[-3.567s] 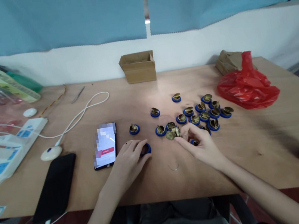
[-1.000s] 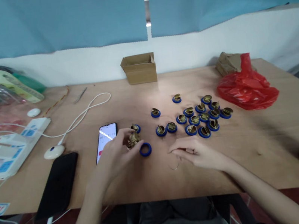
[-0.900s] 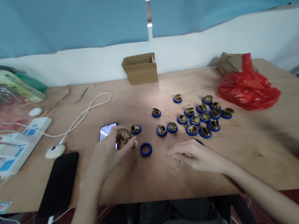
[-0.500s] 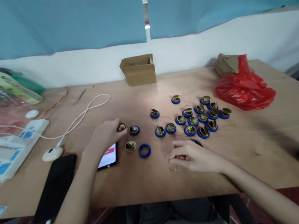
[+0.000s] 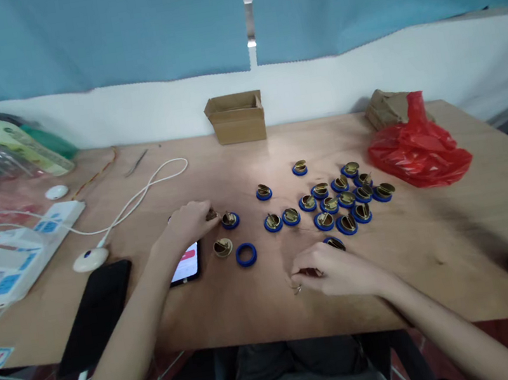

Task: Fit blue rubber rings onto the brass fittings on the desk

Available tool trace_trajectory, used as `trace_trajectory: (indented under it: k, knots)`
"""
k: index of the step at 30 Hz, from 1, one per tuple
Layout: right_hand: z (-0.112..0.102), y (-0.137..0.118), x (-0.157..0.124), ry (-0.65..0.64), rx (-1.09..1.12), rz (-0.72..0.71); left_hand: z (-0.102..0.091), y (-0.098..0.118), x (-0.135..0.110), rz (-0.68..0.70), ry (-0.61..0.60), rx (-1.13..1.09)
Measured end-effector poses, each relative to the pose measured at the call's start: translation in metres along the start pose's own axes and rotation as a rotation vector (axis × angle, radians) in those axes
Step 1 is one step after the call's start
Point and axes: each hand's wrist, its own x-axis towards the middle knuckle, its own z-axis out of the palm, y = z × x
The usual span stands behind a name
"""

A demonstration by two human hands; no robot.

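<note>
My left hand (image 5: 190,223) is closed, with its fingertips on a round brass-coloured piece (image 5: 211,214) beside a phone with a lit screen (image 5: 186,264). Just right of those fingertips, a similar brass piece sits in a blue ring (image 5: 230,220). Closer to me lie a loose brass piece (image 5: 222,247) and a bare blue ring (image 5: 245,254). My right hand (image 5: 331,269) pinches a small, thin, shiny ring-like piece (image 5: 297,288) low over the table; its fingers partly hide it. Several blue rings with brass pieces (image 5: 328,205) are grouped beyond this hand, and one (image 5: 334,243) lies against its back.
A cardboard box (image 5: 238,125) stands by the wall. To the right are a red plastic bag (image 5: 419,151) and a brown paper bundle (image 5: 386,108). A power strip (image 5: 27,251), white cables, a dark phone (image 5: 95,314) and bottles (image 5: 25,146) occupy the left side.
The thin ring-like piece in my right hand has tilted, and that hand sits slightly lower and further right. My left hand has barely moved; the whole view has shifted a little.
</note>
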Motion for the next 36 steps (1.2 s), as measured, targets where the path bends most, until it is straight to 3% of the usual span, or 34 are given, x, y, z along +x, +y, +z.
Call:
trace_trajectory:
  k: [3,7,10,14,20,26,29,36]
  knots:
    - [0.000,0.002,0.000,0.017,-0.033,0.015,-0.003,0.008,-0.003,0.001,0.005,0.073]
    - [-0.001,0.004,0.000,0.031,-0.056,0.018,-0.004,0.020,-0.007,0.137,0.065,0.148]
    - [-0.001,0.005,-0.001,0.040,-0.077,0.007,0.001,0.025,-0.008,0.228,0.046,0.158]
    - [-0.002,0.006,-0.001,0.047,-0.090,-0.010,0.010,0.026,-0.004,0.236,0.047,0.184]
    - [-0.001,0.005,-0.002,0.045,-0.117,-0.009,0.013,0.028,-0.004,0.299,0.094,0.124]
    - [0.001,0.006,-0.001,0.073,-0.109,-0.010,0.002,0.058,-0.023,0.297,0.074,-0.178]
    - [0.003,0.007,-0.001,0.165,-0.044,0.009,0.002,0.079,-0.034,0.389,0.130,-0.330]
    - [0.004,0.005,0.003,0.601,0.208,0.128,0.024,0.120,-0.051,0.556,0.229,-0.560]
